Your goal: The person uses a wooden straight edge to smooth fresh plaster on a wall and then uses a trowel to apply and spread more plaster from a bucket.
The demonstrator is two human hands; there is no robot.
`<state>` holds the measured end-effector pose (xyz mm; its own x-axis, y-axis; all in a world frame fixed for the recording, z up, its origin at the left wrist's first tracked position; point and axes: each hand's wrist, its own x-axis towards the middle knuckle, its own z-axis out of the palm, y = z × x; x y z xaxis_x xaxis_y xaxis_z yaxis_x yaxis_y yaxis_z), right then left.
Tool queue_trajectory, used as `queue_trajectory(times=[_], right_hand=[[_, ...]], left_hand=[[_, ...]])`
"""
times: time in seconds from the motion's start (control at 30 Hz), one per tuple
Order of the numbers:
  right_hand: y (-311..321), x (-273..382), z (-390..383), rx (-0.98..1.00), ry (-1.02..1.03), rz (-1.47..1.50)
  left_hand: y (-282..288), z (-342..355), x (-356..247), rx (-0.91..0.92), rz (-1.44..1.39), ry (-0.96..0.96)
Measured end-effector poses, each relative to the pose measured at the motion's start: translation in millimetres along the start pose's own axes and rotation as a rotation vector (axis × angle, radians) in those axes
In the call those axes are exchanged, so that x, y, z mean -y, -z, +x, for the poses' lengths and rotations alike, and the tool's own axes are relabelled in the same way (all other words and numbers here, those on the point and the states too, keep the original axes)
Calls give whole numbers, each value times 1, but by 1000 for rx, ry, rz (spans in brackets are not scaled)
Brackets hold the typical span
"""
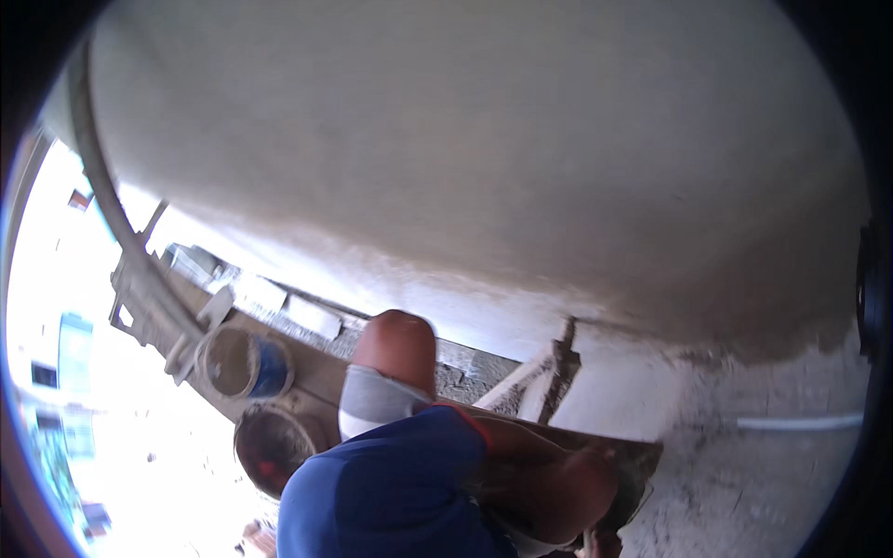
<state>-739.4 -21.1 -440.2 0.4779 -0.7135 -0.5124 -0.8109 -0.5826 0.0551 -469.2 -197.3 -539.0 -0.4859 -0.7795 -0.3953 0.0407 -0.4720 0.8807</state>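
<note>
My left arm, in a blue short sleeve with orange trim, reaches across to the right over my bent knees. Its hand (595, 458) is dark and blurred near the right end of a plank (646, 456); the fingers cannot be made out, nor whether they hold anything. At the lower edge, a small brownish shape beside a pale piece may be part of my right hand (606, 543); most of it is out of the picture. Left of my raised knee (395, 344) stand a mortar-stained bucket with a blue patch (270, 365) and a dark bucket (244, 445).
A large grey plastered wall (446, 139) rises ahead, darker toward the right. A long pole (102, 186) bends along the left side. Wooden braces (558, 372) stand between plank and wall. A white strip (800, 423) runs along the right. Bright ground lies below left.
</note>
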Motion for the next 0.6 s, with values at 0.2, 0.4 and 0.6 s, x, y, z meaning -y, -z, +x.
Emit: queue_trajectory(times=[0.2,0.4,0.6], right_hand=[[45,14,31,125,-475,264],[146,14,86,-458,-334,528],[245,69,145,-413,13,455]], left_hand=[[15,-20,-53,16,458,-225],[96,-125,-241,129,1022,-602],[236,-428,-247,-723,681,-1093]])
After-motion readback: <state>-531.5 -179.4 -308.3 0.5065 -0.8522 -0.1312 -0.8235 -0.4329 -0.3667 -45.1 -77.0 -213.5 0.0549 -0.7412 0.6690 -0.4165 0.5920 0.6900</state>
